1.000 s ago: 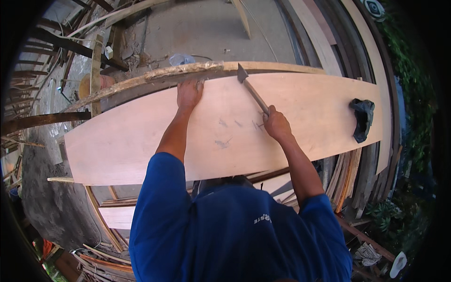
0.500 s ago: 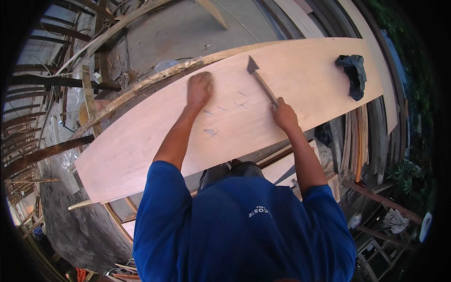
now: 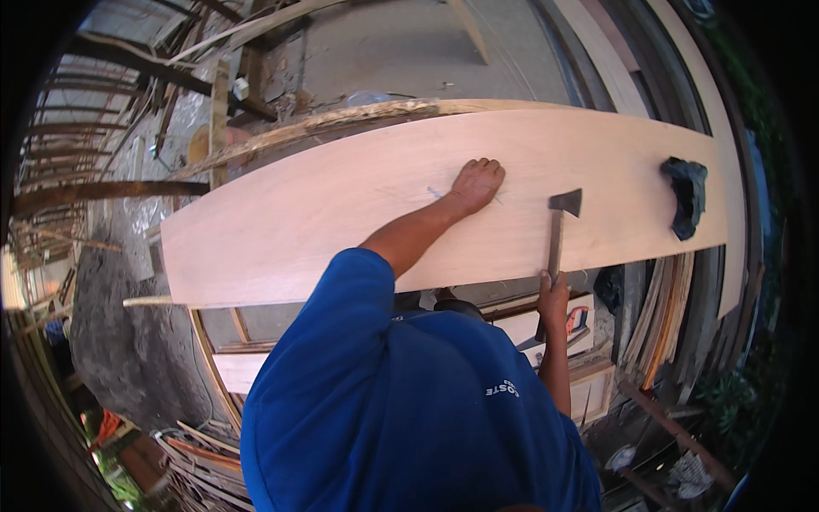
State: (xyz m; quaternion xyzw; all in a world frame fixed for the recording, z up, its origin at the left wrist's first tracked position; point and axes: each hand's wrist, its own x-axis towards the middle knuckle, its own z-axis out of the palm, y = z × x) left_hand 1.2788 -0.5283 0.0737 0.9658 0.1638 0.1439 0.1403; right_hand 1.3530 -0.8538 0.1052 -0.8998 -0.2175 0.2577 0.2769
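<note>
A long, pale plywood panel [image 3: 281,213] lies across the view, tapering toward the left. My left hand [image 3: 476,183] rests on its middle with fingers curled down over a few scattered thin nails [image 3: 435,193]; what is under the fingers is hidden. My right hand [image 3: 554,299] grips the wooden handle of a hatchet [image 3: 566,202] at the panel's near edge, its dark blade raised toward the panel's middle. A crumpled black plastic bag or similar dark item [image 3: 682,196] sits on the panel's right end.
A rough-edged wooden batten [image 3: 341,118] runs behind the panel. Stacked boards and strips [image 3: 661,316] line the right, beside plants. An orange-handled saw [image 3: 577,319] lies below near my right hand. Curved dark timbers [image 3: 107,192] and scrap wood fill the left.
My left hand has moved from the far edge onto the panel's middle, farther right. My right hand has drawn the hatchet back toward me and turned it more upright. The view has shifted.
</note>
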